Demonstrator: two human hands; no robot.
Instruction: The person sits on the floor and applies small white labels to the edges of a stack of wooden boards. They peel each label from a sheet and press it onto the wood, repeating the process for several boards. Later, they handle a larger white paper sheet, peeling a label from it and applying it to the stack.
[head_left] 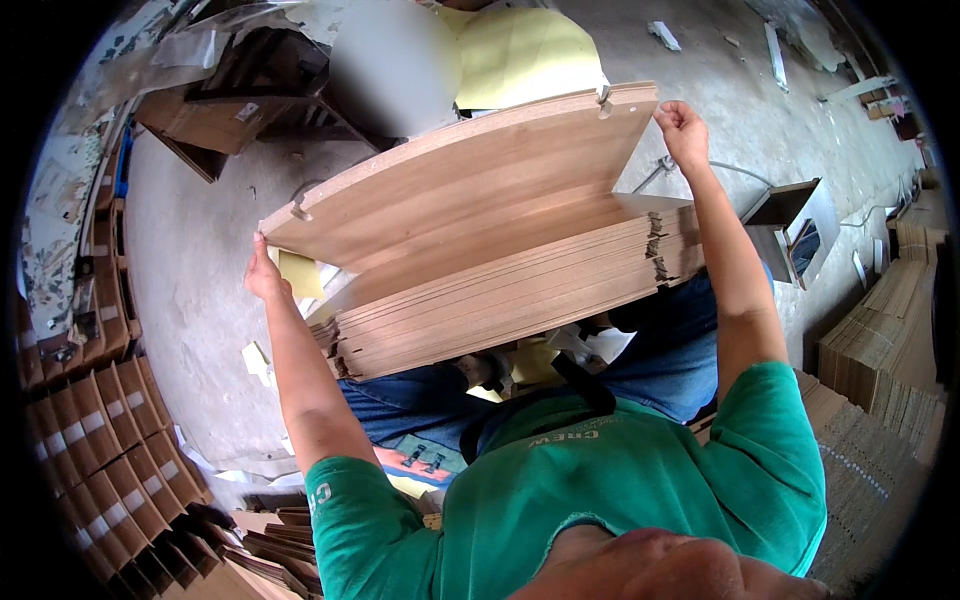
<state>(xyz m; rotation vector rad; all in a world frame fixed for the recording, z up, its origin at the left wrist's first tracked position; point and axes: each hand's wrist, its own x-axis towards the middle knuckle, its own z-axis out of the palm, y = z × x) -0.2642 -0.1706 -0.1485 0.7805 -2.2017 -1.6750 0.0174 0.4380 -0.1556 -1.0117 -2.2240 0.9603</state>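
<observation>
Around the person, a grey concrete floor (205, 330) spreads out, littered with pale scraps. Brown cardboard (110, 440) is ranked in upright rows at the lower left, and a brown carton (205, 125) sits at the upper left. Something yellow (530, 60) shows past the work, next to a blurred pale patch. On the right are an open box (762, 215), a grey cable (740, 168) near it and, farther down, stacked brown sheets (865, 350). The person wears a green shirt (590, 480) and blue jeans (660, 355).

A board (480, 175) stretches between the two hands, tilted up above a stack (520, 295) of similar boards. The left hand (264, 272) pinches its left corner with the fingertips; the right hand (685, 137) has its fingers curled and closed at the right end, near the upper corner. The board's lower edge meets the stack, which lies between the forearms, over the legs; what carries it is hidden.

The board is long, flat and light brown, with a smooth, faintly grained face and a paler, thick upper edge. That edge has a small notch near each end, and a tiny white dot marks the right corner. The stacked boards show dark-edged notches near their ends.
</observation>
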